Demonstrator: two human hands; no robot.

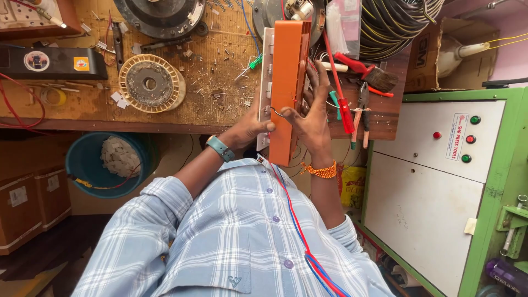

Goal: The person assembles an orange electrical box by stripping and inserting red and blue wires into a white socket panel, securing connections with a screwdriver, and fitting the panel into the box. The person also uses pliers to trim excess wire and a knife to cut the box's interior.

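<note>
Head view, looking straight down: orange switch box point(286, 88) stands on its long edge, bottom end near the person's chest, top end out over the workbench point(181, 115). Long axis runs straight away from the body, roughly vertical in frame. White front plate point(268, 82) faces the left-hand side; open orange back faces the right.

Left hand point(254, 125) sits against the white plate side near the lower end, fingers wrapped onto the box edge: grasping it, bracing. Right hand point(313, 113) lies flat on the opposite side, fingers spread upward along the box wall, thumb tip at a small metal hook or wire loop point(276, 113) on the near edge. Pressing rather than gripping closed; I can't tell whether the thumb pinches the loop or only touches it.

So the box is sandwiched between both palms, each touching it. Right hand is the one nearer the loop; left is lower and toward the plate.

Red and blue wires point(300, 231) run from the box's lower end down across the plaid shirt.

Just right of the right hand, on the bench: red-handled screwdriver point(344, 107), pliers point(362, 113), paintbrush point(374, 74). Well left: cream plastic spool point(149, 83). Blue bucket point(104, 162) below the bench edge.
</note>
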